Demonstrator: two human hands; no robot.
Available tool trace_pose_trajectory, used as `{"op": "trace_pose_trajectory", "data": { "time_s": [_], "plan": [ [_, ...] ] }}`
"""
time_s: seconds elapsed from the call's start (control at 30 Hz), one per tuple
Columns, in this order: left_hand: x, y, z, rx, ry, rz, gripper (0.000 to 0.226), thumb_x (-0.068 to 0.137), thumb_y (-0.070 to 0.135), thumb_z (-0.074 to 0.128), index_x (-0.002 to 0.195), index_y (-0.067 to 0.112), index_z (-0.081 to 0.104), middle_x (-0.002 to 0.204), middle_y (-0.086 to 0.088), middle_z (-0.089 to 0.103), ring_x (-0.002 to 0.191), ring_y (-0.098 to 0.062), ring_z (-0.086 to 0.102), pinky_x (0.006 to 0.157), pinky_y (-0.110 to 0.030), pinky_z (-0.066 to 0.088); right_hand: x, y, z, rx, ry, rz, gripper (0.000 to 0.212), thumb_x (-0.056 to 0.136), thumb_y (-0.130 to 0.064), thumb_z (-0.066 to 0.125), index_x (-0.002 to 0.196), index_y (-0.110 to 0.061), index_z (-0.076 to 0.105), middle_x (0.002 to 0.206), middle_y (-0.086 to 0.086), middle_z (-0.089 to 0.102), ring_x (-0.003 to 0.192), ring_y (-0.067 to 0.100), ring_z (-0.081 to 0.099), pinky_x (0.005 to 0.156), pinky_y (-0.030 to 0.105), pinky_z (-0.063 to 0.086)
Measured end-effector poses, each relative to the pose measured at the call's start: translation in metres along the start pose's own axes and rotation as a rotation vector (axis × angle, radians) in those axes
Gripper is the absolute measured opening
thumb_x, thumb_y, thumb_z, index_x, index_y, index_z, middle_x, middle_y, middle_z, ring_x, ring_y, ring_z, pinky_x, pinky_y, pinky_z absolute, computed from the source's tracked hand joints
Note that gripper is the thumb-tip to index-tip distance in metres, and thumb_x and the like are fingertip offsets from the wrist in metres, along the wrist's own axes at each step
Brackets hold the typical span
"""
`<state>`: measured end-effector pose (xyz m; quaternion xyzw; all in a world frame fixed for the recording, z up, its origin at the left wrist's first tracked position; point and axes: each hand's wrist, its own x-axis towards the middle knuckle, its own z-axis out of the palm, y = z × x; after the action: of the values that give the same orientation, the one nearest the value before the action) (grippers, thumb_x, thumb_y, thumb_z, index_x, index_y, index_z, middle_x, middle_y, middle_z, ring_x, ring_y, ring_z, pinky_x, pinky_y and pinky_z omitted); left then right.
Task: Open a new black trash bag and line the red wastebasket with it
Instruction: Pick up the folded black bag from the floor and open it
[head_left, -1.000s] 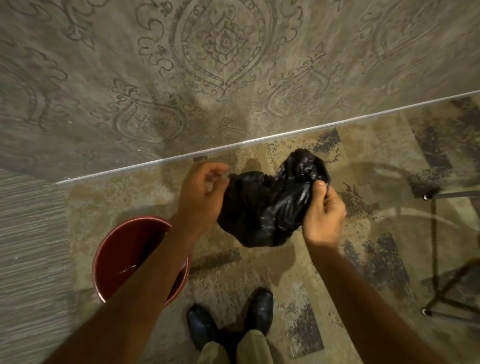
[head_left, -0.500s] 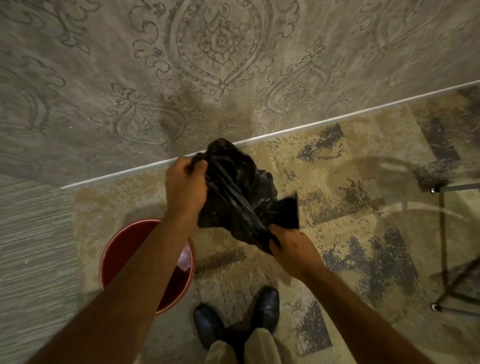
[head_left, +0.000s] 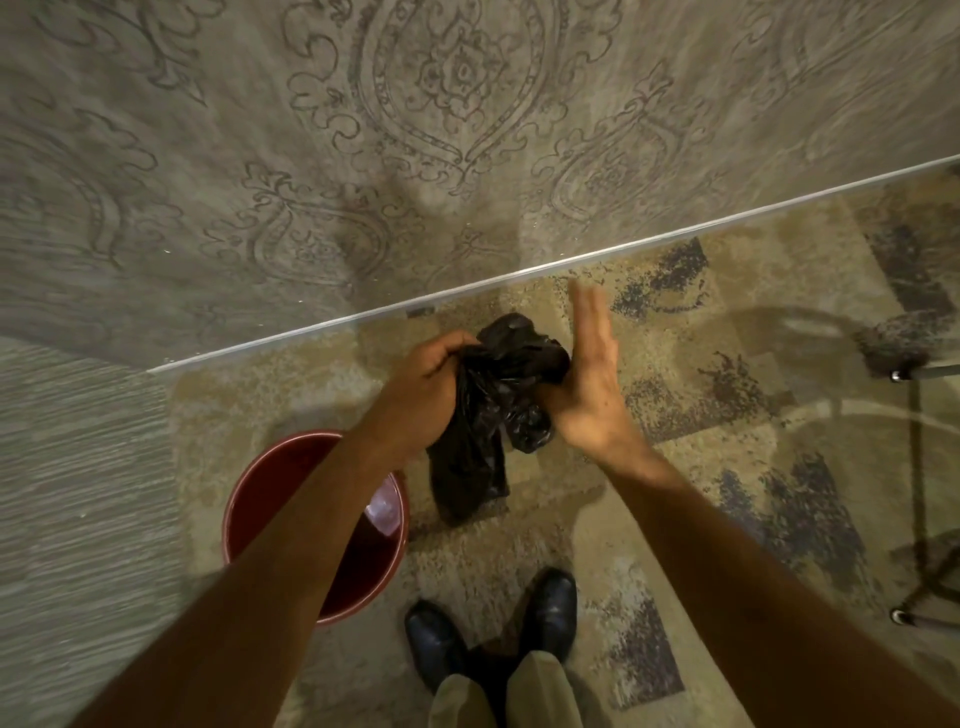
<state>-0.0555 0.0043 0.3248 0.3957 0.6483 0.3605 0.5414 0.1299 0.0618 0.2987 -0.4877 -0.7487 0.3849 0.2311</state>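
Note:
A crumpled black trash bag (head_left: 485, 415) hangs in front of me, bunched at the top with a loose tail dropping toward the carpet. My left hand (head_left: 423, 387) is shut on the bag's upper left part. My right hand (head_left: 589, 374) is flat, with fingers straight and blurred, its palm pressed against the bag's right side. The red wastebasket (head_left: 244, 499) stands on the floor at lower left, partly hidden under my left forearm. Its inside looks bare, with a glossy patch near the right rim.
A patterned wall (head_left: 363, 156) rises just ahead, meeting the carpet at a pale baseboard strip (head_left: 571, 262). My black shoes (head_left: 548, 610) stand below the bag. Thin metal furniture legs (head_left: 914, 374) stand at the right edge.
My right hand let go of the bag's lower end, rose and flattened against its right side. The bag's tail now hangs down from my left hand.

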Motion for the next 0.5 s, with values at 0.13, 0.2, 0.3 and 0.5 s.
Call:
{"op": "trace_pose_trajectory", "data": {
  "time_s": [0.13, 0.2, 0.3, 0.5],
  "plan": [
    [-0.003, 0.010, -0.018, 0.101, 0.009, 0.162, 0.028, 0.102, 0.038, 0.047, 0.111, 0.019, 0.066, 0.108, 0.000, 0.069, 0.102, -0.007, 0.065, 0.090, -0.025, 0.052, 0.027, 0.007, -0.016, 0.189, -0.165, 0.195, 0.021, 0.090, 0.002, 0.063, 0.095, -0.016, 0.072, 0.102, 0.004, 0.072, 0.087, 0.013, 0.070, 0.084, 0.043, 0.060],
    [-0.005, 0.012, -0.032, 0.205, -0.064, 0.164, 0.054, 0.082, 0.056, 0.067, 0.122, 0.020, 0.063, 0.112, 0.007, 0.068, 0.102, 0.001, 0.065, 0.085, -0.013, 0.050, 0.031, 0.014, -0.024, 0.270, -0.085, 0.328, 0.018, 0.093, -0.005, 0.063, 0.089, -0.021, 0.070, 0.097, 0.007, 0.072, 0.086, 0.022, 0.072, 0.079, 0.045, 0.062],
    [-0.004, 0.008, -0.044, 0.511, 0.010, 0.122, 0.048, 0.074, 0.042, 0.082, 0.117, 0.026, 0.068, 0.107, 0.011, 0.070, 0.098, -0.005, 0.066, 0.089, -0.025, 0.053, 0.033, 0.021, -0.038, 0.192, 0.074, 0.378, 0.014, 0.091, -0.013, 0.068, 0.088, -0.027, 0.071, 0.093, -0.001, 0.074, 0.087, 0.019, 0.072, 0.076, 0.036, 0.062],
    [-0.003, 0.002, -0.051, 0.384, 0.203, 0.128, 0.022, 0.076, 0.031, 0.084, 0.081, 0.016, 0.069, 0.074, 0.002, 0.069, 0.068, -0.010, 0.063, 0.065, -0.027, 0.051, 0.029, 0.025, -0.060, -0.034, 0.343, 0.337, 0.015, 0.091, -0.013, 0.063, 0.094, -0.024, 0.072, 0.089, -0.008, 0.071, 0.086, 0.010, 0.068, 0.086, 0.033, 0.058]
  ]
}}
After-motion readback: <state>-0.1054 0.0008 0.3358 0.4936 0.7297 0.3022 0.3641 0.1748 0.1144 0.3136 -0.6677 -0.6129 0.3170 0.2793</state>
